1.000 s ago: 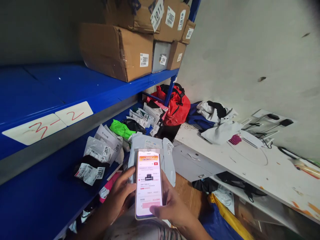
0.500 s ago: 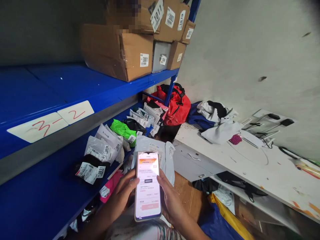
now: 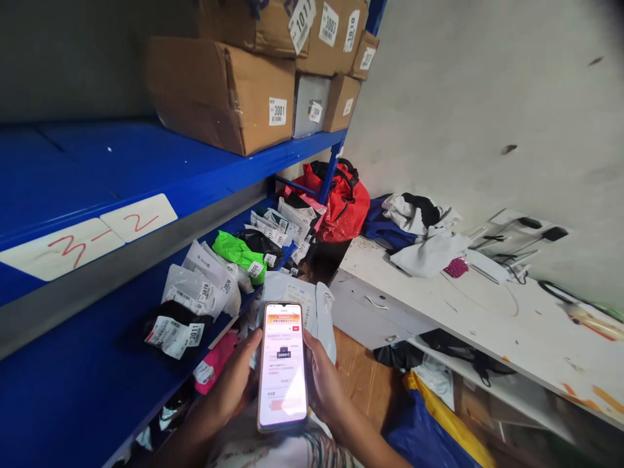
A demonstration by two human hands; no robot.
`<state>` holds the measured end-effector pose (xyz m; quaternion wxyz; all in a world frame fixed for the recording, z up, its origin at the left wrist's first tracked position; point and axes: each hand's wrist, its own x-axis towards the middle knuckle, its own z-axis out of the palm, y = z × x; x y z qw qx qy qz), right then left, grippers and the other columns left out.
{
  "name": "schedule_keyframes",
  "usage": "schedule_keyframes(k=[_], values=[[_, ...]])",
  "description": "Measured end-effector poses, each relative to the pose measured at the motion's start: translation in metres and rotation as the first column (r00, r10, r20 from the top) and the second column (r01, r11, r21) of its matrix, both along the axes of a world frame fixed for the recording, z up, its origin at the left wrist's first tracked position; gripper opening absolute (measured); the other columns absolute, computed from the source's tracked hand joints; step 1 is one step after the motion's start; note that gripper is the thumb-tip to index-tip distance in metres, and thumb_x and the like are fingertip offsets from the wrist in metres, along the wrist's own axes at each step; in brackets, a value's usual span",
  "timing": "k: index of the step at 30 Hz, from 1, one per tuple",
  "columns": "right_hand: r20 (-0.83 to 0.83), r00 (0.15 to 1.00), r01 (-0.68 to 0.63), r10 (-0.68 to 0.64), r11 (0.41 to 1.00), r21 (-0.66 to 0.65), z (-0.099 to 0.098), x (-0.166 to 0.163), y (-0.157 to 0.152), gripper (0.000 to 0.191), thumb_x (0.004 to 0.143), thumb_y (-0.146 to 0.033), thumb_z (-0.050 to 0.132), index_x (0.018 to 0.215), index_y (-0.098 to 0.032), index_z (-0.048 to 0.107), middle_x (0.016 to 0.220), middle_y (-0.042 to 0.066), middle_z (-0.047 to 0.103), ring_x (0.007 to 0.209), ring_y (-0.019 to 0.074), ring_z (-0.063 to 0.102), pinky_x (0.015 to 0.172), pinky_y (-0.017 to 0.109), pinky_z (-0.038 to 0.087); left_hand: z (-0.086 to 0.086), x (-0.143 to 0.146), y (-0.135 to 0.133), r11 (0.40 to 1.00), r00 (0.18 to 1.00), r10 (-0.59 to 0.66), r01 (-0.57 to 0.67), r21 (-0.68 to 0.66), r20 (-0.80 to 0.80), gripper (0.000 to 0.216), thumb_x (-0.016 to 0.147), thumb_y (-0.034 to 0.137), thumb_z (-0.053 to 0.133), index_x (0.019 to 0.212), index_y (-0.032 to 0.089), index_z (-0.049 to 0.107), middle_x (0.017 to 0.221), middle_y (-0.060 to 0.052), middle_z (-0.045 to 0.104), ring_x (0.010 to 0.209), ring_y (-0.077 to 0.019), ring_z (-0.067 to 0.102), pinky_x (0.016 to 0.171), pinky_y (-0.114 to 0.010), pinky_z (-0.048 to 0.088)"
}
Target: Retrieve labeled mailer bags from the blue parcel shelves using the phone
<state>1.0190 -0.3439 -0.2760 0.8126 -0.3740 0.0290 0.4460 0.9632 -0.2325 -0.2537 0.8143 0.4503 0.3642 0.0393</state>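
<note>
A lit smartphone (image 3: 283, 367) stands upright at the bottom centre, its screen facing me. My left hand (image 3: 237, 374) grips its left edge, thumb along the side. On the other edge my right hand (image 3: 324, 377) closes round the phone, its thumb beside the screen. Most fingers of both hands are hidden behind the phone. A white parcel bag (image 3: 319, 309) with a printed label shows just beyond the phone; whether my fingers also touch it cannot be seen.
To the left, a blue shelf (image 3: 88, 383) bears labelled parcels, including a green bag (image 3: 238, 255) and a black parcel (image 3: 178, 328). Cardboard boxes (image 3: 266, 91) fill the shelf above. A red bag (image 3: 344, 201) sits behind. At right stands a white table (image 3: 487, 312) with cloth and cables.
Both thumbs have moved off the screen to the phone's edges. The phone sits slightly further left and lower in view. A red button now shows near the top of its screen.
</note>
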Motion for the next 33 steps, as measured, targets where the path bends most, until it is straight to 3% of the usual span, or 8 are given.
schedule_keyframes(k=[5, 9, 12, 17, 21, 26, 29, 33], values=[[0.126, 0.991, 0.035, -0.038, 0.999, 0.026, 0.004, -0.001, -0.005, 0.032, 0.069, -0.035, 0.065, 0.096, -0.020, 0.060, 0.091, 0.002, 0.069, 0.091, 0.0265, 0.061, 0.083, 0.037, 0.044, -0.011, -0.005, 0.006, 0.998, 0.977, -0.061, 0.056, 0.030, 0.203, 0.033, 0.059, 0.030, 0.065, 0.090, 0.019, 0.071, 0.092, -0.005, 0.072, 0.093, -0.0270, 0.064, 0.078, -0.035, 0.052], [0.172, 0.985, 0.033, -0.034, 0.999, 0.008, 0.003, -0.001, -0.005, 0.029, 0.070, -0.031, 0.061, 0.097, -0.021, 0.059, 0.093, 0.002, 0.068, 0.093, 0.0259, 0.060, 0.084, 0.036, 0.042, -0.011, -0.006, 0.008, 0.995, 0.973, -0.087, 0.094, -0.020, 0.214, 0.036, 0.058, 0.028, 0.061, 0.091, 0.020, 0.071, 0.088, -0.004, 0.073, 0.093, -0.0265, 0.064, 0.081, -0.035, 0.051], [0.193, 0.980, 0.041, -0.038, 0.999, -0.011, 0.003, -0.001, -0.005, 0.028, 0.071, -0.033, 0.062, 0.097, -0.022, 0.060, 0.095, 0.002, 0.067, 0.093, 0.0263, 0.059, 0.084, 0.037, 0.042, -0.009, -0.007, 0.008, 0.995, 0.976, -0.100, 0.100, 0.010, 0.193, 0.037, 0.058, 0.027, 0.061, 0.094, 0.020, 0.070, 0.088, -0.003, 0.073, 0.094, -0.0249, 0.064, 0.083, -0.032, 0.050], [0.198, 0.980, 0.027, -0.017, 0.999, -0.045, -0.001, -0.001, -0.002, 0.032, 0.072, -0.045, 0.068, 0.096, -0.025, 0.059, 0.086, 0.002, 0.068, 0.077, 0.0260, 0.062, 0.078, 0.042, 0.046, -0.010, -0.010, 0.009, 0.992, 0.974, -0.129, 0.128, 0.019, 0.189, 0.044, 0.058, 0.025, 0.060, 0.101, 0.020, 0.068, 0.090, -0.003, 0.072, 0.096, -0.0241, 0.064, 0.085, -0.032, 0.049], [0.106, 0.994, 0.036, -0.039, 0.999, 0.030, 0.000, 0.000, -0.002, 0.037, 0.072, -0.047, 0.069, 0.096, -0.021, 0.061, 0.093, 0.004, 0.068, 0.093, 0.0270, 0.061, 0.087, 0.041, 0.045, -0.010, -0.009, 0.010, 0.996, 0.979, -0.083, 0.077, 0.035, 0.186, 0.038, 0.058, 0.024, 0.059, 0.094, 0.021, 0.071, 0.096, -0.002, 0.072, 0.102, -0.0225, 0.061, 0.086, -0.028, 0.048], [-0.094, 0.991, -0.079, 0.098, 0.979, 0.187, 0.011, 0.001, -0.009, 0.038, 0.066, -0.042, 0.076, 0.095, -0.022, 0.061, 0.100, 0.004, 0.068, 0.098, 0.0279, 0.061, 0.088, 0.042, 0.047, -0.008, -0.009, 0.010, 0.999, 0.976, -0.044, 0.045, 0.000, 0.215, 0.036, 0.061, 0.025, 0.060, 0.096, 0.023, 0.071, 0.091, 0.000, 0.072, 0.094, -0.0199, 0.064, 0.083, -0.026, 0.048], [-0.084, 0.985, -0.127, 0.149, 0.966, 0.224, 0.011, -0.001, -0.011, 0.039, 0.070, -0.048, 0.071, 0.101, -0.024, 0.063, 0.105, 0.004, 0.067, 0.100, 0.0284, 0.060, 0.088, 0.044, 0.047, -0.005, -0.010, 0.010, 0.999, 0.968, -0.037, 0.041, -0.009, 0.248, 0.036, 0.061, 0.023, 0.059, 0.095, 0.023, 0.071, 0.082, 0.001, 0.072, 0.079, -0.0172, 0.066, 0.076, -0.025, 0.049], [-0.017, 0.991, -0.128, 0.135, 0.966, 0.225, 0.005, -0.003, -0.006, 0.042, 0.076, -0.055, 0.064, 0.105, -0.024, 0.065, 0.107, 0.005, 0.067, 0.102, 0.0286, 0.060, 0.091, 0.044, 0.045, -0.002, -0.011, 0.012, 0.995, 0.972, -0.082, 0.092, -0.035, 0.222, 0.047, 0.055, 0.018, 0.059, 0.101, 0.021, 0.068, 0.082, 0.000, 0.072, 0.082, -0.0181, 0.065, 0.071, -0.023, 0.049]])
